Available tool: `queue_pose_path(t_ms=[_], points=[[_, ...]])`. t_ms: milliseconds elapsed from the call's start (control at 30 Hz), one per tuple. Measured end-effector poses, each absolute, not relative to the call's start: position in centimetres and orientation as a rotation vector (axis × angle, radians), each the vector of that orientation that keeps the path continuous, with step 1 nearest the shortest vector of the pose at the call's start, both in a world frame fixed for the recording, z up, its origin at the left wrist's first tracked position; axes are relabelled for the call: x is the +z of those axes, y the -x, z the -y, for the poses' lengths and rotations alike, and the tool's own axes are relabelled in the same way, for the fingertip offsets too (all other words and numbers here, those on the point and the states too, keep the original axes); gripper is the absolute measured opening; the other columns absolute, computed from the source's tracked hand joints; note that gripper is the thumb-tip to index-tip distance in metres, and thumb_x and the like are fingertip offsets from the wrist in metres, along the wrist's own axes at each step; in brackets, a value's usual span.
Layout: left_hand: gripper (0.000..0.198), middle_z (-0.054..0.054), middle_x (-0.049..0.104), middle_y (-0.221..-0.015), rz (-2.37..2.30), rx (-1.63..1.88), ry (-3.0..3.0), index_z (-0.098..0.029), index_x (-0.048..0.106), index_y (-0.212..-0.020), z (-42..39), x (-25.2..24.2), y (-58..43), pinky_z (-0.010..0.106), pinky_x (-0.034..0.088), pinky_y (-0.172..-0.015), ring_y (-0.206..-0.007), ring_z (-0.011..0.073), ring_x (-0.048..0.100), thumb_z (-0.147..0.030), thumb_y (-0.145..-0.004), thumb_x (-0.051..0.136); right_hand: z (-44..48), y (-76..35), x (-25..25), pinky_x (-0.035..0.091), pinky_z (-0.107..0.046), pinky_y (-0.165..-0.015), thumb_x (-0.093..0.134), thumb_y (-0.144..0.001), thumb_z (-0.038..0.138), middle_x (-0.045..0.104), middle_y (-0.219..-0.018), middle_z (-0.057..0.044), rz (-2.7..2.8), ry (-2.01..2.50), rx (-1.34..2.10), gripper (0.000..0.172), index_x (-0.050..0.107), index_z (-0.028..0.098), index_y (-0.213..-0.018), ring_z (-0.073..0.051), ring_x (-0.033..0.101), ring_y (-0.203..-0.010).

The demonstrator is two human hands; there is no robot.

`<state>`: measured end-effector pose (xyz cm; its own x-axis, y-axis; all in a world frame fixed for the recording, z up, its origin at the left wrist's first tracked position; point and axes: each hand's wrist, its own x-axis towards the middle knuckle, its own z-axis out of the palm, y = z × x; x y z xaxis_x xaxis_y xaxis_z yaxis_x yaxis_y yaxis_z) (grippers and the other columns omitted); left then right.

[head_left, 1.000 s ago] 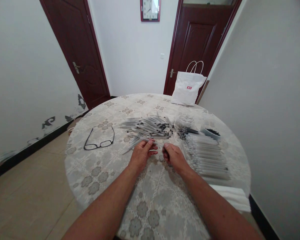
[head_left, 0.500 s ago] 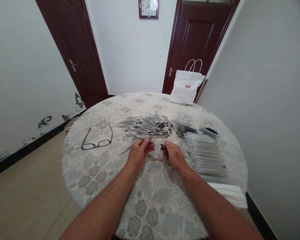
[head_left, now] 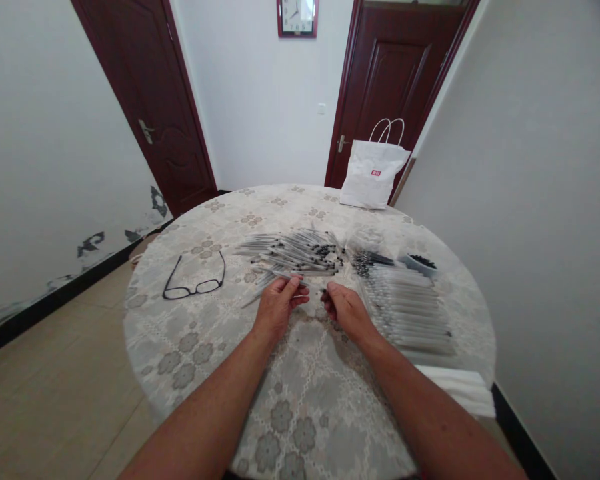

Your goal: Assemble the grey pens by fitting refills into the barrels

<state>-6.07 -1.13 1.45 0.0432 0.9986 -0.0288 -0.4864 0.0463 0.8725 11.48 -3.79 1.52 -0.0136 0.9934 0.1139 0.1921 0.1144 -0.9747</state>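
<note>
My left hand (head_left: 276,308) is closed, thumb and forefinger pinching a slim white-grey pen (head_left: 283,275) whose tip points left. Across a small gap, my right hand (head_left: 350,308) is closed in a pinch on a small black piece (head_left: 324,293), possibly a pen plug; its shape is too small to make out. Just beyond both hands lies a loose pile of similar pens (head_left: 293,250), many with dark ends. To the right of my right hand, many pale tubes in clear sleeves (head_left: 413,307) are laid in rows, with black-ended pens (head_left: 373,261) behind them.
Eyeglasses (head_left: 195,288) lie at the left on the round table's patterned cloth (head_left: 190,347). A small dish (head_left: 420,263) of black pieces and a crumpled clear bag (head_left: 366,237) are at the right. A white paper bag (head_left: 375,173) stands at the back; folded white material (head_left: 457,387) lies at the right edge.
</note>
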Motion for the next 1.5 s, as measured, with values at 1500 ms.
queue_pose_path(t_ms=[1500], points=[[0.041,0.006,0.070,-0.083,-0.817,1.363,-0.842,-0.014,0.074,-0.097,1.33,1.33,5.99,0.032,0.061,-0.070,-0.078,0.0176,0.070,-0.048,-0.076,0.082,3.89,-11.49,1.64,0.034,-0.024,-0.042,0.058,-0.090,0.062,0.066,-0.072,-0.003,1.372,1.253,1.090,0.044,0.064,0.019,-0.084,-0.012,0.050,-0.048]])
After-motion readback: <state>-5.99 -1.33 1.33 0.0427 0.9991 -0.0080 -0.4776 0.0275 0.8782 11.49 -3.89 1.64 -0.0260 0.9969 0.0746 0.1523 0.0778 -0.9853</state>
